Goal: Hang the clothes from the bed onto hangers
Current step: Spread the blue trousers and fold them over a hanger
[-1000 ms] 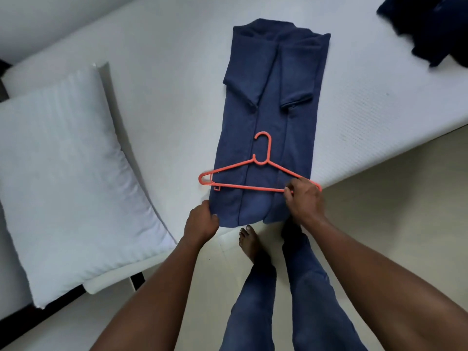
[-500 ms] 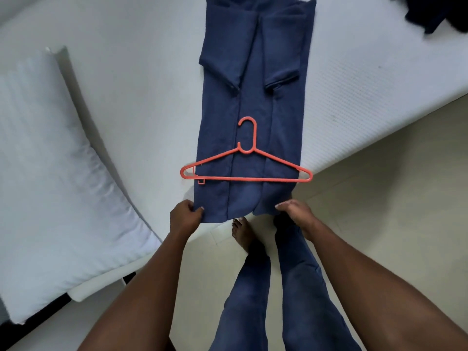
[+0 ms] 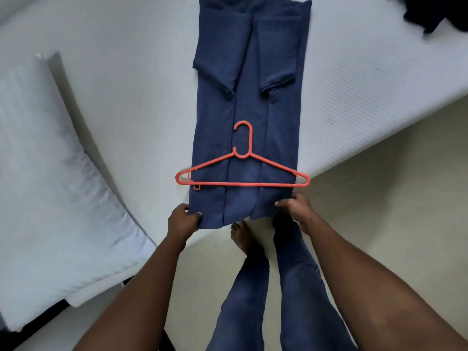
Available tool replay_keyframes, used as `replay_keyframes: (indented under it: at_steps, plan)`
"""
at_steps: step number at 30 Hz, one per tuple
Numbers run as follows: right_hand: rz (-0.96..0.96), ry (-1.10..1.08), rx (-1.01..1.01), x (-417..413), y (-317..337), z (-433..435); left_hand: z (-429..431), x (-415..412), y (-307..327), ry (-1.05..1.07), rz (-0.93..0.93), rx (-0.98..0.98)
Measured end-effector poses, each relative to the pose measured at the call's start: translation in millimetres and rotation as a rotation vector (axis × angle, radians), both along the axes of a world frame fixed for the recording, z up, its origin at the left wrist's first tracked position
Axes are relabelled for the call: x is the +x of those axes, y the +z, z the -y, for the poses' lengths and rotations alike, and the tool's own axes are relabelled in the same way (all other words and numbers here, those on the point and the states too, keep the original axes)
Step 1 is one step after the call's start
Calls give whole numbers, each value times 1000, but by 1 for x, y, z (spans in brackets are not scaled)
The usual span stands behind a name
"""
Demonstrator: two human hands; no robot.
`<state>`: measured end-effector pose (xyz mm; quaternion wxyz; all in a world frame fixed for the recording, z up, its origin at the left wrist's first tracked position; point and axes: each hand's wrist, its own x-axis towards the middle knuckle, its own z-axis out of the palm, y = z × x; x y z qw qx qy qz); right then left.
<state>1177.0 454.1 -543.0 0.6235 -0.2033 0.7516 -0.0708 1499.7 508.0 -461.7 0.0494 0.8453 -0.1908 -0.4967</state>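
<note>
A blue shirt (image 3: 249, 79), folded lengthwise with its sleeves tucked in, lies on the white bed (image 3: 126, 72) with its hem at the near edge. An orange plastic hanger (image 3: 242, 173) rests across the shirt's lower part, hook pointing away from me. My left hand (image 3: 182, 220) pinches the hem's left corner. My right hand (image 3: 295, 206) grips the hem's right corner, just below the hanger's right end. Neither hand touches the hanger.
A white pillow (image 3: 50, 186) lies on the bed to the left. A dark garment (image 3: 430, 13) sits at the far right corner of the bed. Below the bed edge are the pale floor (image 3: 379, 186) and my legs in jeans (image 3: 273, 287).
My right hand let go of the hanger's lower bar and moved down to the shirt's hem. My left hand closed on the hem's left corner. The hanger now lies free on the shirt.
</note>
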Motion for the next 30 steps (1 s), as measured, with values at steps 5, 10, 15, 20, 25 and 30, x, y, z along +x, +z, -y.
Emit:
replay_keyframes:
  at_steps: [5, 10, 15, 20, 25, 30]
  plan:
    - [-59, -80, 6, -6, 64, -2, -2, -1, 17, 106, 12, -150]
    - [105, -434, -84, -1, 95, 29, 53, -9, 36, 464, -128, -290]
    - [84, -276, -133, 17, 86, 45, 102, -9, 12, 780, -369, -284]
    - [-340, 111, -322, 22, 61, 2, 121, -19, 1, 764, -417, -241]
    - [-106, -518, 172, 16, 44, -11, 118, -15, -11, 729, -370, -214]
    - [47, -892, -60, 14, 67, 23, 120, -15, -13, 460, -188, -183]
